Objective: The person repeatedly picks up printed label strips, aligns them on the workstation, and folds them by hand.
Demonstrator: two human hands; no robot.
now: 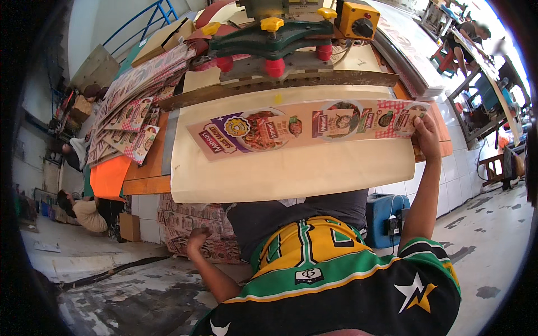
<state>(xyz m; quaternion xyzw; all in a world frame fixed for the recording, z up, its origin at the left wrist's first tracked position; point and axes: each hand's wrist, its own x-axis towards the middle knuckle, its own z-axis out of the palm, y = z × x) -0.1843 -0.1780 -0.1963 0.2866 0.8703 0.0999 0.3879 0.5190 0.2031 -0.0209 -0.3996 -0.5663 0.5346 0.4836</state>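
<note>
A long strip of printed card (308,130) with food pictures lies slanted over a large cream sheet (291,171) on the wooden table. My right hand (427,134) grips the strip at its right end, with the thumb on top. Down beside my left thigh, away from the table, my left hand (197,239) hangs with its fingers curled and nothing visible in them. Just behind the strip runs a brown metal bar (280,85), part of a machine with a dark green frame (272,45), yellow knobs and red feet.
Printed strips (126,92) are heaped at the table's left, above an orange sheet (109,178). A yellow control box (357,21) sits on the machine. Bundled prints (196,215) and a blue case (386,210) stand below. Other people work at both sides.
</note>
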